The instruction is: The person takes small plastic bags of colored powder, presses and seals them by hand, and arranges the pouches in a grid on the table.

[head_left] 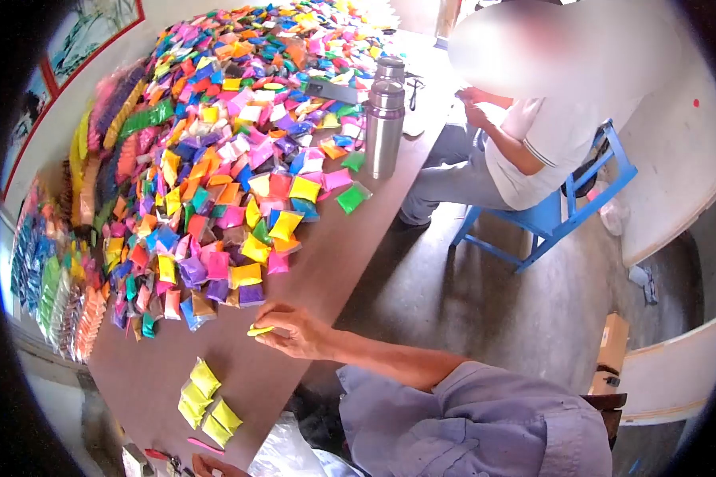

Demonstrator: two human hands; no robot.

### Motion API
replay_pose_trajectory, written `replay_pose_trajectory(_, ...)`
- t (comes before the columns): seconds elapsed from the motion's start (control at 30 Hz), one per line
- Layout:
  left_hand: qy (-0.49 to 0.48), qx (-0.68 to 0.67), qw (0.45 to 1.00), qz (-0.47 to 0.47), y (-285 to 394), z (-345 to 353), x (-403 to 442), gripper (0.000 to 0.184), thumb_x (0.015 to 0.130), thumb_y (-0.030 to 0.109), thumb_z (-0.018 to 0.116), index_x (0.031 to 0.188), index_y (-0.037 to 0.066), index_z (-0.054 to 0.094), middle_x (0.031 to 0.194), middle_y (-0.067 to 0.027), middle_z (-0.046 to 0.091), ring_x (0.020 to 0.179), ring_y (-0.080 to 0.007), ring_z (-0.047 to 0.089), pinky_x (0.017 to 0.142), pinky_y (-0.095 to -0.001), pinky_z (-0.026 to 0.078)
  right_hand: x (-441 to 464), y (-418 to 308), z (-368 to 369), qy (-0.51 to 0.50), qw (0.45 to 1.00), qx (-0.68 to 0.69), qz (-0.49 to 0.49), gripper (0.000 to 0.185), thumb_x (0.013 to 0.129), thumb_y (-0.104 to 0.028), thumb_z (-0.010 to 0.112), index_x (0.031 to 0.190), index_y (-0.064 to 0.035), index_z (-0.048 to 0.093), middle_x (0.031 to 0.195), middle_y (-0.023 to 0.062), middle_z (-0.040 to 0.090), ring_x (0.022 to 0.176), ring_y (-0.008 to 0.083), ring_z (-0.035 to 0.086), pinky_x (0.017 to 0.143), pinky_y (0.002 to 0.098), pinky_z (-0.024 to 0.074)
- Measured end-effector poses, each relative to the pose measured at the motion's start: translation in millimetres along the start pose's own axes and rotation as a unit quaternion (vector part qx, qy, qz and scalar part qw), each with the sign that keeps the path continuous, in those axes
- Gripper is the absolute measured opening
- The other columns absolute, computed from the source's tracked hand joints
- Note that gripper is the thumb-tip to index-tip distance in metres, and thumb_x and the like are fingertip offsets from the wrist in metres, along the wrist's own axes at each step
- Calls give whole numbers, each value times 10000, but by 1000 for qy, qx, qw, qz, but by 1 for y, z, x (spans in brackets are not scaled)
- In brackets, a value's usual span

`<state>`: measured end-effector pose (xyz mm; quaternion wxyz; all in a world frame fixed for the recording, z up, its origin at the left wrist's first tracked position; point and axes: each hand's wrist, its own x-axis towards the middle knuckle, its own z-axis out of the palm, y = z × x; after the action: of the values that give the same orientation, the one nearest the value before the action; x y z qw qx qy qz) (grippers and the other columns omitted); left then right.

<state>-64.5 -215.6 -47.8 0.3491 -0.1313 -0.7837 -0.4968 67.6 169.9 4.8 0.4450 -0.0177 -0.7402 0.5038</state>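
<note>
Brown tabletop (250, 362) runs from the lower left to the upper middle of the frame, with a pale wall behind it and framed pictures (87, 36) at the upper left; a big heap of coloured packets (239, 159) covers much of its far part, and strips of bagged packets (60, 294) stand along the left side. The right hand (298, 332), just below the heap's near edge, has its grip closed on a yellow packet (260, 330), pinched between thumb and fingers above the tabletop; the left hand (213, 466) is cut off at the bottom edge, and I cannot tell how its grip stands. Near it lie a pink stick (205, 445) and a red-handled tool (157, 455); a small cluster of yellow-green packets (207, 401) rests just above them. Clear plastic (290, 447) bunches at the bottom middle; two steel flasks (384, 131) stand beside the heap, near a dark phone (332, 92) lying on it. At the upper right, a person (525, 151) sits on a blue chair (553, 219), hands together.
</note>
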Motion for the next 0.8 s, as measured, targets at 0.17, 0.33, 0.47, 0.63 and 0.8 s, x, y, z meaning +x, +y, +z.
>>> replay_pose_trajectory(0.17,-255,-177,921,-234,128,31,-25,286,1048,259,604,1080,-19,667,938,-78,673,829,-156,611,734,-293,501,-8,-4,15,0,999,-17,-31,237,834,-12,828,1020,-43,684,1094,116,670,1004,280,696,841,361,594)
replay_pose_trajectory(0.33,-333,-247,810,-415,196,120,-38,456,1060,413,553,1020,-12,712,900,-42,688,802,-133,612,718,-287,497,-15,-33,7,-70,991,-100,-47,286,831,-38,802,1079,-52,661,1258,145,617,1097,339,675,902,408,591)
replay_pose_trajectory(0.47,-384,-364,744,-408,205,148,-37,370,1064,358,586,998,14,707,829,8,642,707,-73,567,576,-253,452,-24,-37,1,-149,985,-87,-27,430,785,9,755,1187,-61,619,1364,165,555,1236,377,598,1031,454,528)
replay_pose_trajectory(0.63,-365,-345,760,-413,196,154,-39,287,1060,273,610,962,19,703,820,22,641,724,-56,555,606,-248,449,-23,-32,-3,-77,994,-82,2,380,862,-106,700,1225,-20,626,1337,198,594,1226,339,616,1017,408,510)
replay_pose_trajectory(0.8,-353,-320,828,-297,180,158,-51,231,1042,192,644,900,12,677,788,52,580,744,-46,467,656,-250,397,-8,-24,2,-68,972,-30,221,372,951,-230,734,1229,1,645,1018,150,708,933,203,696,830,330,558)
